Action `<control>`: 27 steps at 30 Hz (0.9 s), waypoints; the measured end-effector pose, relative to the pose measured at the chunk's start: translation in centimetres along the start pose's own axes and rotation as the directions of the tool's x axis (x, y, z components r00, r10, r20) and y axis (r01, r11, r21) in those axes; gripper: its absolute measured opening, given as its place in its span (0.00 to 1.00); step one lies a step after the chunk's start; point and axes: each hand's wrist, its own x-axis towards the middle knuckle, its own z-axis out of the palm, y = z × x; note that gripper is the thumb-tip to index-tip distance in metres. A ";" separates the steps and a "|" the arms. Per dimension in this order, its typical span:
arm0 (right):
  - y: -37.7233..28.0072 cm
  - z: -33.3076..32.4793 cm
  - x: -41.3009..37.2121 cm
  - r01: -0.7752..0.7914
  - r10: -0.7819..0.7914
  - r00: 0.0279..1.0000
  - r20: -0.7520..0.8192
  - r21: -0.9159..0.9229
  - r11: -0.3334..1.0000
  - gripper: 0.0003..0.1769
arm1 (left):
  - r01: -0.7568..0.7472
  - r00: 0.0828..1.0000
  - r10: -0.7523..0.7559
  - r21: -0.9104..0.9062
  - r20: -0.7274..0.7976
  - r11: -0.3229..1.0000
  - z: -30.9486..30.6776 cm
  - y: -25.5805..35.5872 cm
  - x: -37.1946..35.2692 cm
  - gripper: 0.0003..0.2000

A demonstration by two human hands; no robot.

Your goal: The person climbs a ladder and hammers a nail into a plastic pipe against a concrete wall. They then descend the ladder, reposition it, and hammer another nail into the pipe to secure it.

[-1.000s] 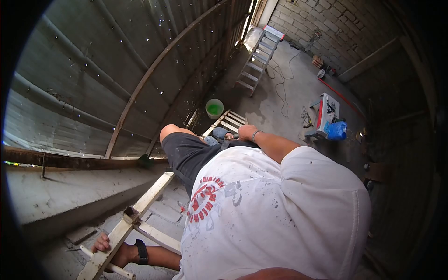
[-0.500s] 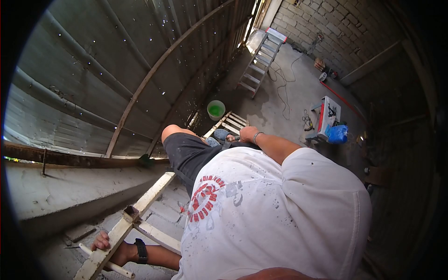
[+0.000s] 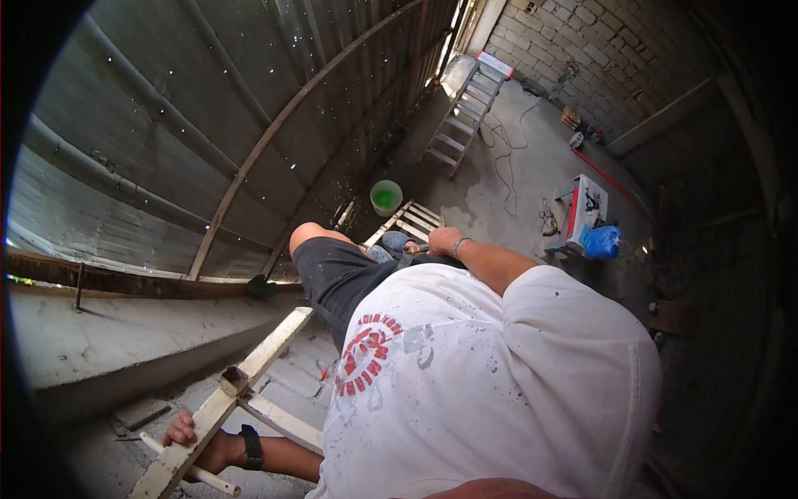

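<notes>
My left hand (image 3: 208,447), with a black band at the wrist, is closed around the off-white side rail (image 3: 179,457) of a ladder at lower left. A thin white rod (image 3: 226,485) crosses that rail by my fingers. Near my waist, my right hand (image 3: 441,241), wearing a bracelet, is a closed fist; a small part of something shows by its fingers, too little to name. Below it, my feet in blue-grey shoes (image 3: 393,240) are on or beside the cream ladder's rungs (image 3: 416,223). My white shirt and dark shorts hide the ladder's middle.
A bucket with green inside (image 3: 386,198) stands on the floor beside the corrugated metal wall (image 3: 183,125). Farther off are an aluminium stepladder (image 3: 465,116), loose cords (image 3: 499,145), and a small bench (image 3: 579,212) with a blue bag (image 3: 603,241). A concrete ledge (image 3: 125,333) runs at left.
The view has shifted very slightly. Both hands keep their places and grips.
</notes>
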 end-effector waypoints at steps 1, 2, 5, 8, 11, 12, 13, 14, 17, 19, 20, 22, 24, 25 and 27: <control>0.0 0.0 0.0 -0.003 0.003 1.000 -0.005 0.004 1.000 0.24 | 0.000 1.000 0.000 0.001 0.000 1.000 0.2 0.0 0.0 0.19; 0.1 0.0 0.0 -0.002 0.002 1.000 -0.004 0.004 1.000 0.24 | 0.000 1.000 0.000 -0.003 -0.009 1.000 0.3 -0.1 -0.1 0.19; 0.0 -0.1 -0.2 0.016 -0.016 1.000 -0.010 0.006 1.000 0.24 | 0.007 1.000 -0.008 -0.027 -0.013 1.000 0.3 -0.1 -0.1 0.19; -0.2 -0.2 -0.4 -0.004 0.005 1.000 -0.015 0.037 0.999 0.24 | 0.015 1.000 -0.015 -0.046 -0.002 0.999 0.1 0.0 -0.1 0.19; 0.1 0.3 0.2 0.010 -0.010 1.000 -0.007 0.011 1.000 0.25 | 0.019 1.000 -0.019 -0.049 0.013 0.999 0.2 0.0 -0.1 0.19; 0.1 0.3 0.2 0.008 -0.008 1.000 -0.008 0.011 1.000 0.25 | 0.023 1.000 -0.022 -0.055 0.021 0.998 0.2 -0.1 -0.1 0.20; 0.1 0.3 0.2 0.007 -0.007 1.000 -0.009 0.010 1.000 0.25 | 0.023 1.000 -0.022 -0.055 0.020 0.998 0.2 -0.1 -0.1 0.20; 0.1 0.3 0.2 0.007 -0.007 1.000 -0.008 0.010 1.000 0.25 | 0.024 1.000 -0.022 -0.059 0.019 0.998 0.2 -0.1 -0.1 0.20; 0.1 0.2 0.1 0.002 -0.002 1.000 0.002 0.012 1.000 0.25 | 0.024 1.000 -0.023 -0.068 0.018 0.997 -0.1 0.0 0.0 0.21; 0.0 0.1 0.0 0.000 0.000 1.000 0.007 0.007 1.000 0.25 | 0.024 1.000 -0.023 -0.073 0.018 0.997 -0.2 0.0 -0.1 0.21; 0.0 0.1 0.0 0.000 0.000 1.000 0.007 0.006 1.000 0.25 | 0.019 1.000 -0.018 -0.065 0.008 0.998 -0.2 0.0 -0.1 0.21; 0.0 0.0 -0.1 0.004 -0.004 1.000 0.009 0.004 1.000 0.25 | 0.013 1.000 -0.013 -0.055 -0.002 0.998 0.0 -0.1 -0.1 0.21; 0.0 0.0 -0.1 0.001 -0.001 1.000 0.008 0.004 1.000 0.25 | 0.016 0.999 -0.012 -0.083 0.053 0.996 0.1 -0.2 0.0 0.25; -0.1 0.0 -0.1 -0.001 0.001 1.000 0.008 0.006 1.000 0.25 | 0.016 0.999 -0.012 -0.082 0.052 0.997 0.1 -0.2 0.0 0.25; -0.1 -0.2 -0.1 0.006 -0.006 1.000 0.026 -0.002 1.000 0.24 | 0.016 0.998 -0.011 -0.078 0.062 0.997 0.2 -0.3 0.0 0.25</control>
